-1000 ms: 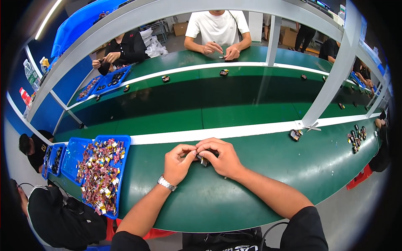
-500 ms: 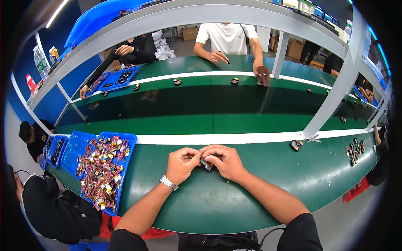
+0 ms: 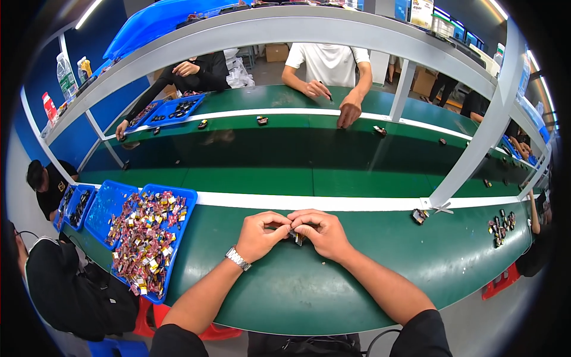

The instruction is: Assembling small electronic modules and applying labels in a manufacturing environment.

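Observation:
My left hand [image 3: 260, 235], with a metal-band watch on its wrist, and my right hand [image 3: 323, 234] meet above the green tabletop. Both are closed, fingertips pinching a small dark module [image 3: 298, 238] with silvery and yellowish patches. Its upper part is hidden by my fingers. Left of my hands stands a blue tray [image 3: 190, 220] heaped with small pink, yellow and white parts [image 3: 146, 250]. Another similar module [image 3: 419, 216] lies by the post to the right of my hands.
A green conveyor belt [image 3: 256, 175] runs beyond the white rail [image 3: 256, 201], with small modules along it. A grey frame [image 3: 470, 149] rises at the right. Several dark modules [image 3: 501, 228] lie far right. Across the belt, a person in a white shirt [image 3: 329, 62] works; others sit at both sides.
My hands stay together around the module, which has turned slightly. The white-shirted person's hand has moved left, leaving a module exposed on the belt rail. The view has shifted a little.

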The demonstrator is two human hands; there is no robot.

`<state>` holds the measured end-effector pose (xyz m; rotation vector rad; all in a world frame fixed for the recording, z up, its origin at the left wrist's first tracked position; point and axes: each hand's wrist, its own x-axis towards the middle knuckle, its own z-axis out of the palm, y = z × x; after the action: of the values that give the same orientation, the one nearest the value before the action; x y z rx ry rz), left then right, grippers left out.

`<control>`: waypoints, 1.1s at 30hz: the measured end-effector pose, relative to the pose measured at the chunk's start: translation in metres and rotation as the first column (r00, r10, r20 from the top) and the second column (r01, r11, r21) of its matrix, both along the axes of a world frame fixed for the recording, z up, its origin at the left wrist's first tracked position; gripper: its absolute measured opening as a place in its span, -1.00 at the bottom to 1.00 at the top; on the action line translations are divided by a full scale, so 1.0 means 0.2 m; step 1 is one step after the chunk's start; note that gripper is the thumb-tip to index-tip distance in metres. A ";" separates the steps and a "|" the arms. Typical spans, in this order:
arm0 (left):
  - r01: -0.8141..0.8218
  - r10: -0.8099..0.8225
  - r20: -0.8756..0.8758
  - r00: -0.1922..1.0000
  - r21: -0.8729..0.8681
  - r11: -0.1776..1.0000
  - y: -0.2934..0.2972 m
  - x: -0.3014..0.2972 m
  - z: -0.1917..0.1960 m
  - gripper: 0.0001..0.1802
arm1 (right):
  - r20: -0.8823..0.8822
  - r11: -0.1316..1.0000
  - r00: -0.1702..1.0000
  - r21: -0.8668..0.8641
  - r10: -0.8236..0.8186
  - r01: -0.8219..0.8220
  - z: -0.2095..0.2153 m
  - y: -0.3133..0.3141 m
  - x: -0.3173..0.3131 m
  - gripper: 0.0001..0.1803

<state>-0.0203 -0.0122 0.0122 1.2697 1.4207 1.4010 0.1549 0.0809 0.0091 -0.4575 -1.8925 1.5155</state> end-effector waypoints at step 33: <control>0.115 -0.116 -0.205 0.972 -0.013 0.993 0.02 -0.05 -0.05 -0.84 | 0.089 0.998 0.995 -0.059 0.042 -0.037 -0.04 0.06 0.02 -0.89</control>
<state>-0.0301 -0.0076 0.0020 1.5075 1.4569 1.2190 0.1581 0.0934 0.0002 -0.5260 -1.9412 1.6032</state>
